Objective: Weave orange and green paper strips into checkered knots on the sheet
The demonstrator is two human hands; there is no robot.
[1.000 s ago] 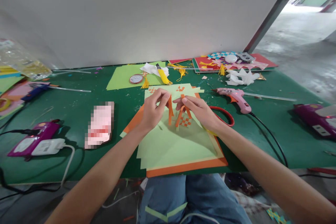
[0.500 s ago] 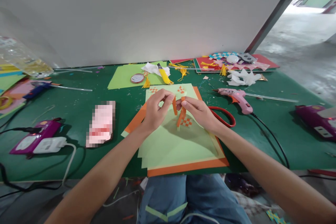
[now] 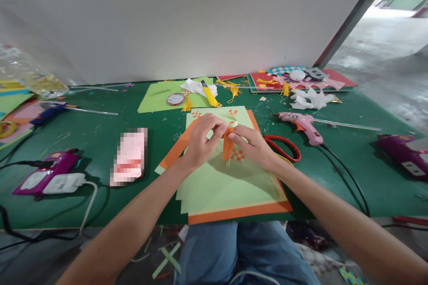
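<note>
My left hand [image 3: 204, 140] and my right hand [image 3: 251, 141] meet above a stack of pale green paper sheets [image 3: 230, 191]. Orange paper strips [image 3: 227, 148] hang down between my fingertips, with both hands pinching them near the top. A pale green strip [image 3: 232, 118] curls in a loop just above the pinch. Exactly how the strips cross is hidden by my fingers. Beneath the hands, small orange-and-green checkered woven pieces [image 3: 238, 156] lie on the top sheet. Beside my right wrist rest red-handled scissors [image 3: 290, 148], partly covered by the forearm.
A pink glue gun [image 3: 306, 128] with its cord lies to the right, a blue one [image 3: 47, 115] to the left. Purple power strips [image 3: 63, 164] sit at both sides. Behind the stack are a yellow cutter [image 3: 210, 94], tassels [image 3: 187, 104], a round tin [image 3: 175, 99] and crumpled tissue [image 3: 310, 99].
The strips have come together between my hands, and a pale green loop now shows above them. The green strips on my lap are now lower left, by the floor.
</note>
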